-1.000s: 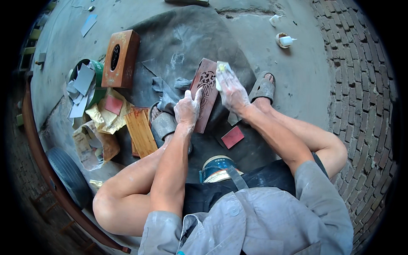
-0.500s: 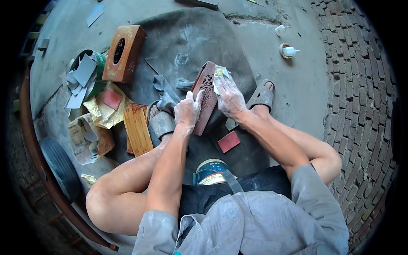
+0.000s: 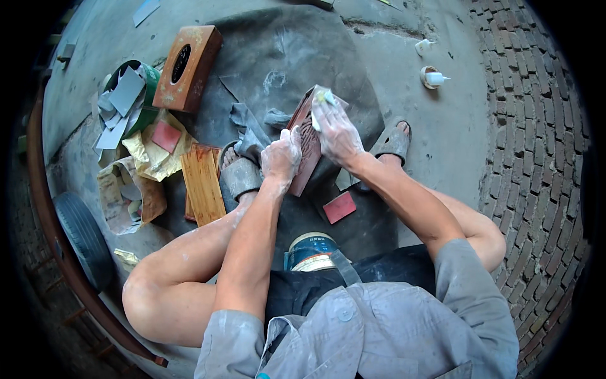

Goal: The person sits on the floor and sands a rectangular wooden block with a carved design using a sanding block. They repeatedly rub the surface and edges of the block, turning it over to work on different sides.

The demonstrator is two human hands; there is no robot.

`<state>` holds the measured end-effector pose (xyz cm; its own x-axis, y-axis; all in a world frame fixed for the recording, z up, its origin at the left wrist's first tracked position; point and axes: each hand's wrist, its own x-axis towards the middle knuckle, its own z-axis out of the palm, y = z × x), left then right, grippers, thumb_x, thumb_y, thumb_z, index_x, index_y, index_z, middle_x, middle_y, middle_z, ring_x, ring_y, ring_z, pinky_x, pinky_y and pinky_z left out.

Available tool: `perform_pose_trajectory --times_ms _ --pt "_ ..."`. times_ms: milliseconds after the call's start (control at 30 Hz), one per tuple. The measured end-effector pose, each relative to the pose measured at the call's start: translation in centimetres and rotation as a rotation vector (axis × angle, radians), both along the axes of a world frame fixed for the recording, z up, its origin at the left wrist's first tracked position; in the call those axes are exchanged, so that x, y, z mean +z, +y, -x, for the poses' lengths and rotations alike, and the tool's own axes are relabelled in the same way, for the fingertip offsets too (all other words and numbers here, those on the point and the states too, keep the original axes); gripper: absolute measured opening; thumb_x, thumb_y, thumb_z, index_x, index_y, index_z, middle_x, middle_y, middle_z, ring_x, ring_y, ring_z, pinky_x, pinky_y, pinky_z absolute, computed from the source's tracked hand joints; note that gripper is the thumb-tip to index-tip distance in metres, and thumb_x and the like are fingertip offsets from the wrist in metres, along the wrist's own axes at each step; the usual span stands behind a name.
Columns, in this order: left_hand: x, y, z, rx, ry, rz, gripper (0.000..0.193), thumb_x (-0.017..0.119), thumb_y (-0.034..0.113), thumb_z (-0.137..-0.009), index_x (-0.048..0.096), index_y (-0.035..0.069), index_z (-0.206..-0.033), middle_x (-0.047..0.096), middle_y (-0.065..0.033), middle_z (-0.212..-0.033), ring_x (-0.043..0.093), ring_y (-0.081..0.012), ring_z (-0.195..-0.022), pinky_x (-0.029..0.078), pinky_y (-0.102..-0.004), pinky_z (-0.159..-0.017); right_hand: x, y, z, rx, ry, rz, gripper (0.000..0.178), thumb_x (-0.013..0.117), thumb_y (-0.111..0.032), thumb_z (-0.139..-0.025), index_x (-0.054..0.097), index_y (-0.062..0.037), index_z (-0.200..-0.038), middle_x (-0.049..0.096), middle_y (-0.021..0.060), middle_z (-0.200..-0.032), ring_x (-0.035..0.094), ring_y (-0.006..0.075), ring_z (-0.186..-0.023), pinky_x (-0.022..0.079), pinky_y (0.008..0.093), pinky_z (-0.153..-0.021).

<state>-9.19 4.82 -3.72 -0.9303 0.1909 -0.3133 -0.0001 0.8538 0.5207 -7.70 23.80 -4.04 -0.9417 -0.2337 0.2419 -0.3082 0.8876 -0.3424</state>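
A reddish-brown wooden box [image 3: 305, 172] with an openwork carved face stands tilted between my lower legs. My left hand [image 3: 279, 155], white with dust, is closed round its left edge, the thumb on top. Across the box's far right part lies my right hand [image 3: 339, 134], equally dusty, its fingers together pressing a pale folded piece of sandpaper [image 3: 326, 96] against the wood. Both hands hide part of the carving. Close to the box's near end, a red sanding pad [image 3: 339, 208] rests on the dark mat.
The dark mat [image 3: 303, 47] covers the floor. On the left are a wooden tissue box [image 3: 197, 69], a green bucket [image 3: 151, 76] of grey sheets, yellow paper [image 3: 149, 165], wooden boards [image 3: 203, 189] and a tyre [image 3: 82, 240]. Small white bottles [image 3: 434, 78] stand at right; a tub [image 3: 310, 243] sits before me.
My right hand and the sandpaper have slid a little away from me along the box. The left hand has shifted slightly, its thumb now more curled. The whole view has moved slightly.
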Motion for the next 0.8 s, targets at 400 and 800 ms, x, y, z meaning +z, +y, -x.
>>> perform_pose_trajectory --times_ms 400,800 --pt "-0.1 -0.1 0.1 0.025 0.029 -0.086 0.050 0.036 0.045 -0.114 0.064 0.006 -0.100 0.072 -0.0311 -0.085 0.070 -0.0548 -0.086 0.054 -0.0635 -0.076 1.4 1.9 3.7 0.008 -0.068 -0.047 0.067 0.054 -0.007 -0.089 0.046 0.0097 -0.153 0.048 0.0298 -0.158 0.045 0.0414 -0.150 0.028 0.0496 -0.130" --pt "-0.3 -0.1 -0.4 0.001 0.091 -0.083 0.042 0.042 0.040 -0.112 0.064 0.007 -0.098 0.072 -0.0278 -0.082 0.071 -0.0508 -0.078 0.055 -0.0625 -0.072 0.2 0.4 2.4 -0.062 -0.057 -0.050 0.070 0.056 -0.006 -0.089 0.042 0.0086 -0.156 0.050 0.0294 -0.157 0.048 0.0415 -0.148 0.031 0.0492 -0.128"
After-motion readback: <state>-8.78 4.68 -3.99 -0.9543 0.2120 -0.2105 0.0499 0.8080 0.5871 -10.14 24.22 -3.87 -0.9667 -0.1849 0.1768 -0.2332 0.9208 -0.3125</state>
